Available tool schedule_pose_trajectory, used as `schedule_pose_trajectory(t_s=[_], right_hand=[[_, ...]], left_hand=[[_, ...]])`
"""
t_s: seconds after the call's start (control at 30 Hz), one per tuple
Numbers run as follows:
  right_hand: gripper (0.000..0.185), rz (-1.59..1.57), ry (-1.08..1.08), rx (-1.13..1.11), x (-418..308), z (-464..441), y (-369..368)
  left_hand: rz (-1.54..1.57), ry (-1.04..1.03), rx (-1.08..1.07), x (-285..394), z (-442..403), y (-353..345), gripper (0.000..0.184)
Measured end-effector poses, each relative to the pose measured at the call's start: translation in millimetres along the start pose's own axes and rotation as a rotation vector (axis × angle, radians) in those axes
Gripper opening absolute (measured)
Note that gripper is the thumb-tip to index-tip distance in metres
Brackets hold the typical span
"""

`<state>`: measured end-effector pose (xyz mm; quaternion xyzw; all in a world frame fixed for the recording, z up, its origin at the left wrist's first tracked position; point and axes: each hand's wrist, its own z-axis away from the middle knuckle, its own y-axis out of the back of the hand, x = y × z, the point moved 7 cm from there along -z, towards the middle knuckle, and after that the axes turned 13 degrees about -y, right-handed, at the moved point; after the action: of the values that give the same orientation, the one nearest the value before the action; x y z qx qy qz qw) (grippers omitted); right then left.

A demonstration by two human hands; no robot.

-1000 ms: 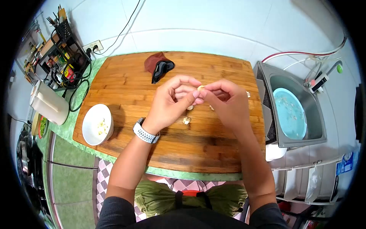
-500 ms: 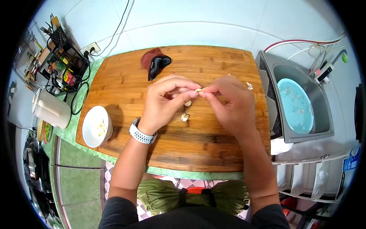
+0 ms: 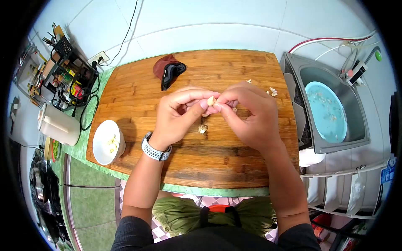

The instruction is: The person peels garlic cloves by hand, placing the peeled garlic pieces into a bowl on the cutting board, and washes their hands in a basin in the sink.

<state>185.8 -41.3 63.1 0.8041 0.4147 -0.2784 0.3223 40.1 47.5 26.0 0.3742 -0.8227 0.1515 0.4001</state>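
Left hand (image 3: 176, 115): pinches the garlic clove (image 3: 211, 101) between thumb and finger
Right hand (image 3: 255, 115): fingertips at the clove's side, whether gripping it I cannot tell
Garlic clove: above the wooden board (image 3: 234, 167)
White bowl (image 3: 101, 138): board's left side, pale pieces (image 3: 112, 144) inside

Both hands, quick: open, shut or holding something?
Left hand: closed, pinching a garlic clove.
Right hand: pinched closed beside it; can't tell if it's holding anything.

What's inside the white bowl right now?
Small pale-yellow pieces lie together in the white bowl. Whatever lies beneath them is covered, so I can't tell.
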Motion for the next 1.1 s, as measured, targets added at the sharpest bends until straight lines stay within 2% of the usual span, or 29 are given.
schedule_pose_trajectory(t_s=[0.13, 0.27, 0.33, 0.53, 0.63, 0.87, 1.1], right_hand=[[0.009, 0.069, -0.028, 0.013, 4, 1, 2], [0.009, 0.055, -0.044, 0.002, 7, 0, 0], [0.007, -0.014, -0.120, 0.015, 14, 0, 0], [0.007, -0.263, -0.334, 0.016, 30, 4, -2], [0.007, -0.350, -0.361, 0.003, 28, 4, -4], [0.011, -0.304, -0.303, 0.000, 28, 3, -5], [0.010, -0.061, -0.161, 0.017, 18, 2, 0]], left_hand=[[0.077, 0.004, -0.035, 4, 0, -6, 0.025], [0.021, 0.022, -0.039, 0, 1, -3, 0.025], [0.069, 0.099, -0.008, -6, 2, 1, 0.024], [0.134, 0.105, 0.044, -3, 1, 0, 0.024], [0.157, 0.089, 0.053, -3, 1, 2, 0.023], [0.242, 0.102, 0.049, -6, 0, 2, 0.024], [0.242, 0.091, 0.062, -10, 1, 2, 0.020]])
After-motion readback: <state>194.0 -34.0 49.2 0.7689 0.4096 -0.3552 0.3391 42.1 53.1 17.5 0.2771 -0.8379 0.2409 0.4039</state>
